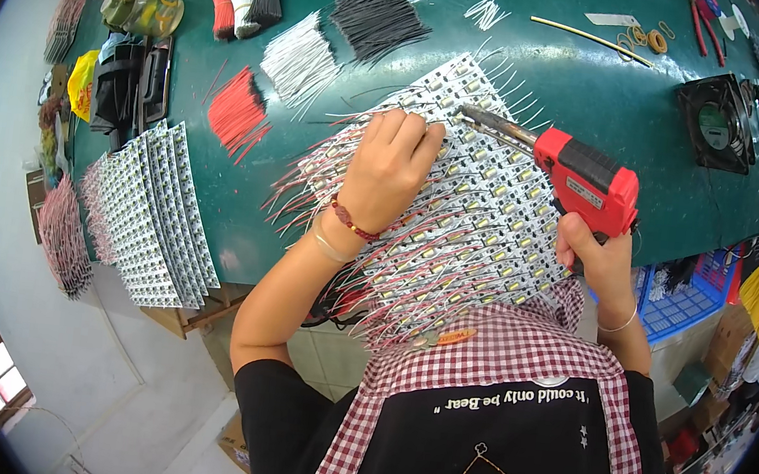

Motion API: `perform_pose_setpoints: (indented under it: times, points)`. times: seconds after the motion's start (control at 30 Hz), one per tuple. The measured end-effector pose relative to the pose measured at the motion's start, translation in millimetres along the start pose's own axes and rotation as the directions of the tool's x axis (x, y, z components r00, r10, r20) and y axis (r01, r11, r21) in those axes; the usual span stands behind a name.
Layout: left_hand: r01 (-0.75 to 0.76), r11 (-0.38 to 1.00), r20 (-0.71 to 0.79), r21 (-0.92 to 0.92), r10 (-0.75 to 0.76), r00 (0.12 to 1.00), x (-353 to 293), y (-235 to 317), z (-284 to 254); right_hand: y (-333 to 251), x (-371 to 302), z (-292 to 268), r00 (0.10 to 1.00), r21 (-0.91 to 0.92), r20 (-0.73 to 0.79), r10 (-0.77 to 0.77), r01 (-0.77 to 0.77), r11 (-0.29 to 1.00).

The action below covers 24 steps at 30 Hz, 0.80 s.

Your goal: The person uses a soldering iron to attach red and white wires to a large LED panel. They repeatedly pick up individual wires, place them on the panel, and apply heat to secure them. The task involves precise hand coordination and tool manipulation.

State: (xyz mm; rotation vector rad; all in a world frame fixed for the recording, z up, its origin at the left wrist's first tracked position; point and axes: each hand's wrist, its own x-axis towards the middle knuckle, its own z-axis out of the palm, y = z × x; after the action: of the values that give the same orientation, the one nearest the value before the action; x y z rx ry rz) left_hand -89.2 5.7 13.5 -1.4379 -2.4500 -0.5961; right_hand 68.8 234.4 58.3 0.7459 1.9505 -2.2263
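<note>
My right hand [601,260] grips a red and black soldering gun [589,180] by its handle. The gun's metal tip points left and reaches the upper part of a white sheet of small circuit boards [493,217]. Rows of yellowish LEDs and many thin red, white and dark wires cover this sheet, which rests against the table edge and my apron. Close to the tip, my left hand [394,164] is closed in a pinch over the boards. Thin wires run out beside its fingertips, seemingly held there; the fingers partly hide the pinched end.
Piles of red wires [238,111], white wires [301,60] and black wires [379,19] lie on the green table [473,52]. Wired board sheets [154,223] hang over its left edge. A black fan [717,122] stands at right, above a blue crate [683,301].
</note>
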Motion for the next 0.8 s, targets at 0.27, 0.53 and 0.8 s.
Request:
perform_pose_setpoints:
  times: [0.27,0.53,0.8]
  points:
    - [0.034,0.998,0.016,-0.050,-0.034,0.999,0,1,9,4,-1,6,1.000,-0.102,-0.024,-0.001,-0.002,0.995]
    - [0.026,0.999,0.021,-0.033,-0.025,0.999,2,0,12,7,1,4,0.998,-0.266,-0.034,-0.048,0.037,0.963]
    - [0.021,1.000,0.041,-0.006,-0.021,0.999,2,2,10,0,-5,7,0.998,-0.067,-0.060,0.024,-0.028,0.997]
